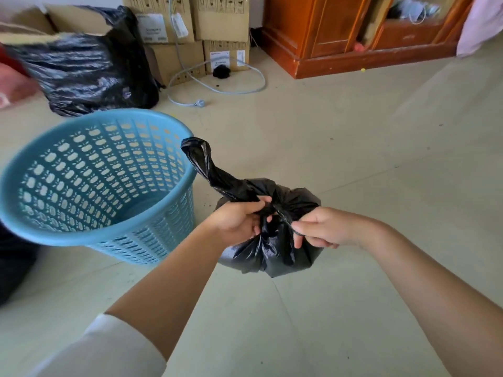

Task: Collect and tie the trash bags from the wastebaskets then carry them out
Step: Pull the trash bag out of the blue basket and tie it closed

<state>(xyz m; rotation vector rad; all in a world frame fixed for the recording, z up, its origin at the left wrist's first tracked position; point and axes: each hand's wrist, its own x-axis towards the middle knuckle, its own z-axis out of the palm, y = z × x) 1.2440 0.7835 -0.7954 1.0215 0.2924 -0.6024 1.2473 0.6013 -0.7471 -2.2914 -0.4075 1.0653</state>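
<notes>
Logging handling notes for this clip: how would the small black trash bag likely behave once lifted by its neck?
The small black trash bag looks floppy: its film creases and its twisted tail droops. Probably light, since it is small and only partly bulged. The glossy film may slip, though both hands, left hand and right hand, grip the neck.

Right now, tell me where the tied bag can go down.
Bare floor lies right of the small black bag, up to the wooden cabinet. It is crowded left: blue wastebasket, big black bag, cardboard boxes, grey cable.

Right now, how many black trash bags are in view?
2: a small black trash bag held in both hands beside the blue wastebasket, and a large black trash bag on the floor by cardboard boxes.
</notes>
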